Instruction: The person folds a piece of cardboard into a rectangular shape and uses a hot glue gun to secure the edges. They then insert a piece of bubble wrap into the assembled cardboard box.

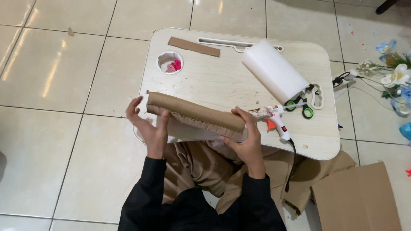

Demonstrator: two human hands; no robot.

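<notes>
Both hands, left hand (150, 129) and right hand (246, 140), clamp their fingers around the ends of a rolled corrugated cardboard tube (194, 114), keeping it curled above the lap desk (207, 78), glue gun (275, 119) just beside.

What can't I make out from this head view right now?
- Underside of the cardboard roll: faces away, ends covered by the left hand and right hand.
- Cup contents: too small to tell beyond pink bits.
- Scissors blades: under the white roll.
- Flowers: cut by the right edge.
</notes>
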